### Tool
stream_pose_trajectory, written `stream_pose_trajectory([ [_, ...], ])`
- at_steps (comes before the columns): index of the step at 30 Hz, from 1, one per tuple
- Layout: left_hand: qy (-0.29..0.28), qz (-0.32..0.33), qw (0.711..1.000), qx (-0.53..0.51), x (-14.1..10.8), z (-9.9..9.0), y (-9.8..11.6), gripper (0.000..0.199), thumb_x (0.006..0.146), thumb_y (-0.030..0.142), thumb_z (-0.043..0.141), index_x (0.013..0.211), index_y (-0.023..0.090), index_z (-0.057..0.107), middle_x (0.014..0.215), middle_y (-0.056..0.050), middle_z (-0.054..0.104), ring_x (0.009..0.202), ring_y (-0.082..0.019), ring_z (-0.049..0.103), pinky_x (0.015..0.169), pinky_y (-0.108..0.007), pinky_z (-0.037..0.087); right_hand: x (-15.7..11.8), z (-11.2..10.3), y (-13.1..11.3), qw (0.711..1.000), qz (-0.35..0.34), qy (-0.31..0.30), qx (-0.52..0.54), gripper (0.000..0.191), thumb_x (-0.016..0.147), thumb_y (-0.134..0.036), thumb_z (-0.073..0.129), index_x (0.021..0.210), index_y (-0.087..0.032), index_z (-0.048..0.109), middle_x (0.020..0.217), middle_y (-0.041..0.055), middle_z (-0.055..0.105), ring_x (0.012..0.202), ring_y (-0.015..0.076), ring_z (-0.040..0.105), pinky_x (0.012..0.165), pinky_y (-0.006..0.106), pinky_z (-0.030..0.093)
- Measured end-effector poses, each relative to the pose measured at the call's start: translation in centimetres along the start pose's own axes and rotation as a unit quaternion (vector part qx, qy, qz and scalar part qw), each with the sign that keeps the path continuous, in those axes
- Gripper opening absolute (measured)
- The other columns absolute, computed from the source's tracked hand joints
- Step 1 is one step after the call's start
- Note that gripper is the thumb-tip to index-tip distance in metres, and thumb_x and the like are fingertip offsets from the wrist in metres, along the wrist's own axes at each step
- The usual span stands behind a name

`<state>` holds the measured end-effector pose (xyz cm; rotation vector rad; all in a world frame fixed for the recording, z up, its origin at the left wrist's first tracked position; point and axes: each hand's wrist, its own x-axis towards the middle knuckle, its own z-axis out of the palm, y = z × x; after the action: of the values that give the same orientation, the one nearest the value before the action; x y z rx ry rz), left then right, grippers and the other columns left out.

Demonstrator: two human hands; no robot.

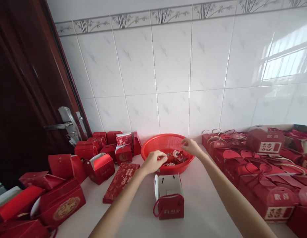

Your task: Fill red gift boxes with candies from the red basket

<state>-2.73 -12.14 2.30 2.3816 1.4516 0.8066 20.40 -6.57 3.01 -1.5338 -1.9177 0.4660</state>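
Observation:
A red plastic basket (147,149) with mesh sides holds several small wrapped sweets (176,157) in red and white. My left hand (154,162) reaches over its near left rim, with thumb and fingers drawn together beside the sweets; what is between them is hidden. Above the right side of the basket, my right hand (189,146) has its fingers bent and slightly apart, and nothing shows in them. Just in front of the basket stands an open red gift box (171,208) with a white inside and a red cord handle.
Several open red boxes (69,201) crowd the left side of the white table (205,211). A flat red box (121,181) lies near my left forearm. Closed red boxes with cord handles (277,198) are packed at the right. A tiled wall (173,72) rises behind, and a dark door (21,82) stands left.

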Motion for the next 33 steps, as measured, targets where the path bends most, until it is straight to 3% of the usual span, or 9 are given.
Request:
stream_pose_trajectory([
  [5, -0.04, -0.032, 0.995, 0.089, -0.5, 1.9, 0.2, 0.04, 0.094, 0.042, 0.047, 0.079, 0.022, 0.078, 0.087, -0.009, 0.078, 0.089, -0.03, 0.072, 0.079, -0.038, 0.051, 1.7, 2.8, -0.1, 0.994, 0.006, -0.047, -0.094, 0.023, 0.061, -0.015, 0.076, 0.082, -0.019, 0.066, 0.082, 0.0062, 0.071, 0.08, 0.0236, 0.066, 0.064, 0.028, 0.043],
  [9, -0.081, -0.016, 0.989, 0.124, -1.8, 2.1, 0.4, 0.05, 0.097, 0.055, 0.038, 0.103, 0.027, 0.078, 0.104, -0.009, 0.077, 0.102, -0.032, 0.069, 0.086, -0.042, 0.049, 0.9, 4.4, 0.0, 0.992, -0.006, -0.053, -0.114, 0.017, 0.063, -0.005, 0.068, 0.073, -0.018, 0.067, 0.083, 0.0083, 0.073, 0.081, 0.0259, 0.068, 0.065, 0.029, 0.042],
  [17, -0.104, -0.007, 0.985, 0.138, -2.8, 2.5, 0.8, 0.055, 0.099, 0.059, 0.034, 0.118, 0.025, 0.073, 0.114, -0.01, 0.073, 0.11, -0.033, 0.066, 0.094, -0.047, 0.048, 0.7, 3.3, 0.5, 0.999, 0.001, 0.008, -0.037, 0.037, 0.081, 0.001, 0.042, 0.099, -0.016, 0.07, 0.097, 0.0073, 0.074, 0.084, 0.0151, 0.068, 0.069, 0.022, 0.046],
  [23, -0.134, 0.017, 0.976, 0.172, -4.2, 2.9, 1.5, 0.065, 0.098, 0.066, 0.03, 0.136, 0.024, 0.061, 0.13, -0.016, 0.065, 0.121, -0.037, 0.06, 0.101, -0.053, 0.046, -0.6, 4.4, 0.6, 1.0, -0.006, -0.005, -0.016, 0.019, 0.067, -0.002, 0.06, 0.077, -0.017, 0.067, 0.08, 0.0044, 0.069, 0.08, 0.0189, 0.063, 0.065, 0.024, 0.039],
  [27, -0.133, 0.015, 0.976, 0.17, -5.0, 3.7, 1.3, 0.074, 0.092, 0.074, 0.035, 0.144, 0.025, 0.053, 0.143, -0.019, 0.056, 0.131, -0.039, 0.053, 0.106, -0.057, 0.042, -0.7, 5.0, 0.7, 0.998, -0.014, 0.024, 0.055, 0.013, 0.068, -0.004, 0.061, 0.067, -0.017, 0.061, 0.074, 0.0046, 0.067, 0.077, 0.02, 0.062, 0.069, 0.028, 0.04],
  [30, -0.126, 0.003, 0.975, 0.181, -4.8, 4.7, 0.7, 0.075, 0.092, 0.072, 0.04, 0.148, 0.022, 0.049, 0.149, -0.022, 0.05, 0.136, -0.041, 0.048, 0.109, -0.06, 0.037, -0.3, 4.9, 1.2, 0.985, -0.021, 0.06, 0.162, 0.001, 0.075, -0.018, 0.063, 0.076, -0.019, 0.063, 0.077, 0.0038, 0.068, 0.078, 0.0204, 0.063, 0.073, 0.031, 0.046],
  [33, -0.093, 0.005, 0.979, 0.18, -4.0, 6.2, -0.3, 0.072, 0.092, 0.065, 0.049, 0.149, 0.022, 0.048, 0.154, -0.022, 0.044, 0.139, -0.041, 0.043, 0.112, -0.061, 0.032, 0.1, 5.1, 1.9, 0.954, -0.027, 0.082, 0.287, 0.02, 0.076, -0.038, 0.066, 0.084, -0.02, 0.061, 0.081, 0.0033, 0.069, 0.078, 0.0203, 0.064, 0.071, 0.031, 0.052],
])
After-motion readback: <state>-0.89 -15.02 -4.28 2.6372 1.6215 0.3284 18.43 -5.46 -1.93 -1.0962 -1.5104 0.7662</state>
